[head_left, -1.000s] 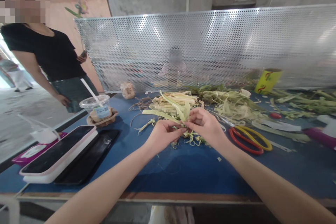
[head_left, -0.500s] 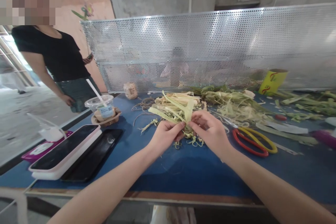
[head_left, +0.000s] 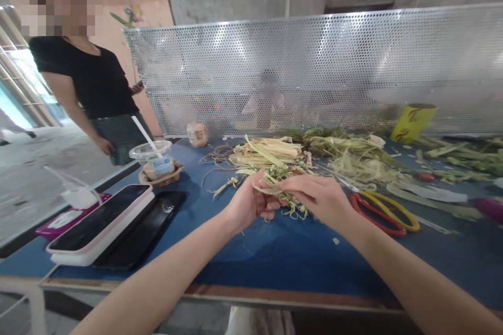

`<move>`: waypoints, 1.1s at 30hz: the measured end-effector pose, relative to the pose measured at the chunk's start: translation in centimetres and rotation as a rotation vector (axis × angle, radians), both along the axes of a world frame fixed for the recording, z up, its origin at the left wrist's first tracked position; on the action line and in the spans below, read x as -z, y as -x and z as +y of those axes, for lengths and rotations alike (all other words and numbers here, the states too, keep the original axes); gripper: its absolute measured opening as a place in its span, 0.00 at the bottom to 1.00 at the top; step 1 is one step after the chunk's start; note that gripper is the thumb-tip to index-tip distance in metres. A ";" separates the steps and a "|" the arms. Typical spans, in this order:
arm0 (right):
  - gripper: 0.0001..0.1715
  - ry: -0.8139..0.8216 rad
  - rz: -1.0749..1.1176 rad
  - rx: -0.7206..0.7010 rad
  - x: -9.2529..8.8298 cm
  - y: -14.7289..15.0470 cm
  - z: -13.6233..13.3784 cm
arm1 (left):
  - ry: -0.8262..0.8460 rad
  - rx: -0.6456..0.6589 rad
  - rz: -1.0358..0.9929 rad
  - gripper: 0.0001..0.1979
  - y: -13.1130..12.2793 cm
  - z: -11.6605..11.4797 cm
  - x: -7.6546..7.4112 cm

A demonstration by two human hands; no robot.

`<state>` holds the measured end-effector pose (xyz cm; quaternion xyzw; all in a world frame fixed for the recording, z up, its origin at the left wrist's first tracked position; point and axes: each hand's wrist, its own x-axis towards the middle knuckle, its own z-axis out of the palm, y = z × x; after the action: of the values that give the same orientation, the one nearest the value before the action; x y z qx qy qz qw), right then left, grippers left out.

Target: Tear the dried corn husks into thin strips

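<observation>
My left hand (head_left: 251,200) is turned partly palm up, its fingers curled around a pale green plant strip (head_left: 267,189). From the right, my right hand (head_left: 316,193) pinches the same strip near its end, fingers pressed together. Just behind both hands lies a bundle of pale yellow-green stalks (head_left: 271,152), with small curly green sprigs (head_left: 294,208) under and beside my fingers. Red and yellow handled scissors (head_left: 383,212) rest to the right of my right hand, blades pointing away. Part of the strip is hidden by my fingers.
Phones (head_left: 100,217) and a lidded cup with a straw (head_left: 159,162) stand at the left of the blue table (head_left: 251,267). Leafy stalks (head_left: 353,152) and a yellow tube (head_left: 412,123) are at the right. A perforated metal screen (head_left: 236,78) rises behind; a person (head_left: 90,84) stands left.
My left hand has rolled palm up, and my right hand has flattened over the strip. The strip's upright part has folded down between my hands. A small pale scrap now shows on the table.
</observation>
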<state>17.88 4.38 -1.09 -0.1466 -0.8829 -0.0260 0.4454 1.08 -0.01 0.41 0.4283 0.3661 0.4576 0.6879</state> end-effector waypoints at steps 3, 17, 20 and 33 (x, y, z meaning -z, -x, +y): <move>0.11 -0.069 -0.087 -0.002 -0.3 -0.2 0.1 | -0.019 0.030 -0.008 0.30 0.1 -0.1 -0.1; 0.12 0.341 -0.151 0.089 -3.5 -0.2 0.1 | -0.393 0.058 0.662 0.16 0.3 0.1 1.0; 0.23 0.560 -0.190 0.052 -4.4 1.7 -0.2 | -0.439 0.099 0.721 0.15 0.0 0.0 1.5; 0.16 0.128 -0.194 0.032 -4.4 1.1 0.0 | -0.307 0.059 0.634 0.14 0.5 0.3 1.0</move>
<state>16.74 4.36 3.34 -0.1855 -0.9193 0.0095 0.3470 0.53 0.27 -0.62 0.6579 0.4755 0.3316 0.4806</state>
